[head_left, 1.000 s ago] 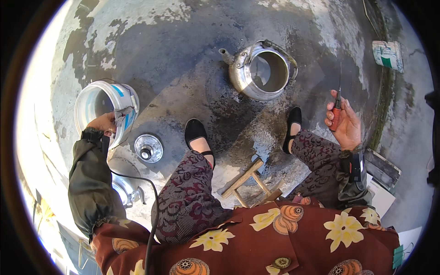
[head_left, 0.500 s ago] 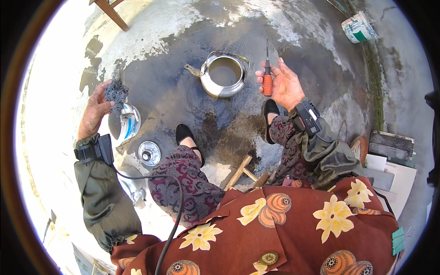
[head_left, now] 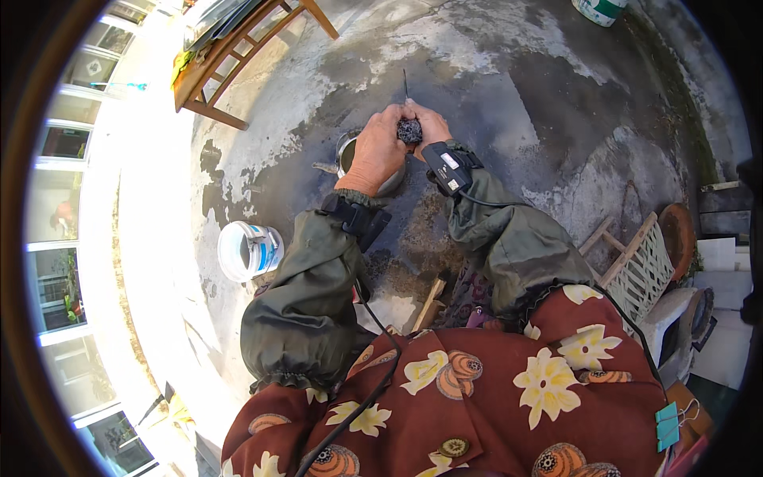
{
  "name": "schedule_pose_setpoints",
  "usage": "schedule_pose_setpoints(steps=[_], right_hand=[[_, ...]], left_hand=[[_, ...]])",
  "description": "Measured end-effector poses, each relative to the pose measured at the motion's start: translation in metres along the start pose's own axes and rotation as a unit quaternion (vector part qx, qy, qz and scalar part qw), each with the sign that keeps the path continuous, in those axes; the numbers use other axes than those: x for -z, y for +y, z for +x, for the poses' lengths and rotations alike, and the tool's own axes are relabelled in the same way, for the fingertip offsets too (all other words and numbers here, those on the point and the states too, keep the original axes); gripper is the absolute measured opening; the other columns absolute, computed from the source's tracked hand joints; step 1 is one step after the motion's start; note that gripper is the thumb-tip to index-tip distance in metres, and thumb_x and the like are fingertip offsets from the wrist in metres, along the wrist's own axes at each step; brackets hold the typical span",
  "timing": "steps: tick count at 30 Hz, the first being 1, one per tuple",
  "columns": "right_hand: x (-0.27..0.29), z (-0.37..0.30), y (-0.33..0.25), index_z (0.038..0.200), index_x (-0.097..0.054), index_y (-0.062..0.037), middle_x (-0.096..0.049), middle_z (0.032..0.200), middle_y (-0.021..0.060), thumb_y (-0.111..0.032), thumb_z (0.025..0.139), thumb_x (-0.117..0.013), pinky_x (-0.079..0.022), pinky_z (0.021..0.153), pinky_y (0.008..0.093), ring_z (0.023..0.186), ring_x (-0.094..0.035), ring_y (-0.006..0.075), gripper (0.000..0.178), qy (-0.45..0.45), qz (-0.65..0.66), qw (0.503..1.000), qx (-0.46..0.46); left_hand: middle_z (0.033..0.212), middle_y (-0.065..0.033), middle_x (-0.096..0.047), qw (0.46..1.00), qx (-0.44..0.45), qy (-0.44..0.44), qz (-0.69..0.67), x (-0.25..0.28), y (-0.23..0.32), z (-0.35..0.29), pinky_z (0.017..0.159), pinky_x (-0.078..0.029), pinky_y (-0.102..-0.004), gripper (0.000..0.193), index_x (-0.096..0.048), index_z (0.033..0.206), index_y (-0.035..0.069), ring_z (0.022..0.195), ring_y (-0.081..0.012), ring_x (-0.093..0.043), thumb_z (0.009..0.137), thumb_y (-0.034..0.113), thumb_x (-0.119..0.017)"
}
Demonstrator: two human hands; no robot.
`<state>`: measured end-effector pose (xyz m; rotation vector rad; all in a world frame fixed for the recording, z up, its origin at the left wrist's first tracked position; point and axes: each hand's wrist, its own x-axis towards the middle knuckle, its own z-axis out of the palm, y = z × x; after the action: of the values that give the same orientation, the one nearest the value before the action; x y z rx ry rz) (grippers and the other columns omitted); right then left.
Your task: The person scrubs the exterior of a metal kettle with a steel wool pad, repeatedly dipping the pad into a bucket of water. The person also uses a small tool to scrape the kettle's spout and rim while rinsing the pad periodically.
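Both hands meet over the metal kettle (head_left: pixel 393 184), hiding most of it; its spout (head_left: pixel 324 168) points left. My left hand (head_left: pixel 377 149) is closed, with a dark grey steel wool pad (head_left: pixel 409 131) pressed between it and the other hand. My right hand (head_left: pixel 432 125) is closed around the screwdriver, whose thin shaft (head_left: pixel 405 84) sticks out beyond the fingers, away from me. Its handle is hidden by the hands and the pad.
A white bucket (head_left: pixel 248 253) with blue marks sits to the left on the wet concrete. At the far left is a wooden bench (head_left: pixel 214 73) with things on it. A chair with a woven back (head_left: pixel 636 266) lies on the right, and another bucket (head_left: pixel 602 9) is at the far right.
My hands have come together from apart: the left moved right with the steel wool, the right moved left with the screwdriver. The view has shifted, bringing the bench further in.
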<state>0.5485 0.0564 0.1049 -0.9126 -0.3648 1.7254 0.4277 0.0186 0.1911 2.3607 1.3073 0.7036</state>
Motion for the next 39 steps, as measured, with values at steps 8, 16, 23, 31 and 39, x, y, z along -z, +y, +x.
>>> schedule_pose_setpoints(steps=[8, 16, 23, 31, 39], right_hand=[[0.006, 0.051, 0.015, 0.074, -0.061, -0.0057, -0.060, 0.069, 0.0048, -0.036, 0.090, -0.060, -0.046, 0.054, 0.0349, 0.057, -0.057, 0.0167, 0.034, -0.001, -0.156, 0.981, 0.118], [0.008, 0.027, -0.005, 0.081, -0.064, -0.0054, -0.062, 0.067, 0.0083, -0.043, 0.091, -0.054, -0.045, 0.049, 0.0359, 0.056, -0.059, 0.0190, 0.040, -0.026, -0.272, 0.954, 0.121], [0.014, -0.008, -0.021, 0.118, -0.049, -0.0030, -0.064, 0.074, 0.0110, -0.028, 0.095, -0.050, -0.048, 0.045, 0.0350, 0.054, -0.061, 0.0209, 0.034, 0.069, -0.083, 0.994, 0.010], [0.029, -0.059, 0.095, 0.140, -0.034, -0.0066, -0.062, 0.070, 0.0088, -0.018, 0.094, -0.049, -0.038, 0.039, 0.0315, 0.047, -0.053, 0.0146, 0.050, 0.079, -0.198, 0.971, -0.110], [0.048, -0.062, 0.161, 0.130, -0.048, -0.0083, -0.057, 0.063, 0.0049, -0.019, 0.094, -0.049, -0.029, 0.035, 0.0256, 0.039, -0.040, 0.0088, 0.037, 0.166, -0.145, 0.969, -0.116]], left_hand=[[0.112, -0.0125, -0.057, 0.998, -0.021, 0.046, -0.036, 0.007, 0.015, -0.017, 0.088, -0.044, -0.0424, 0.047, -0.051, 0.112, 0.011, 0.106, -0.0375, -0.052, 0.067, -0.002, -0.054], [0.110, -0.0150, -0.058, 0.997, -0.006, -0.017, -0.068, 0.015, -0.003, -0.016, 0.089, -0.045, -0.0405, 0.045, -0.055, 0.113, 0.011, 0.104, -0.0366, -0.055, 0.069, 0.003, -0.058], [0.103, -0.0146, -0.064, 0.982, 0.178, 0.071, -0.006, 0.012, -0.040, -0.027, 0.085, -0.048, -0.0373, 0.043, -0.058, 0.111, 0.009, 0.095, -0.0329, -0.062, 0.068, 0.010, -0.062], [0.102, -0.0169, -0.065, 0.930, 0.327, 0.121, -0.119, -0.070, -0.126, -0.079, 0.084, -0.048, -0.0349, 0.049, -0.057, 0.110, 0.001, 0.094, -0.0293, -0.063, 0.064, 0.011, -0.070], [0.104, -0.0083, -0.061, 0.893, 0.370, 0.081, -0.243, -0.132, -0.189, -0.130, 0.059, -0.050, -0.0269, 0.045, -0.053, 0.114, 0.000, 0.080, -0.0140, -0.059, 0.073, 0.007, -0.070]])
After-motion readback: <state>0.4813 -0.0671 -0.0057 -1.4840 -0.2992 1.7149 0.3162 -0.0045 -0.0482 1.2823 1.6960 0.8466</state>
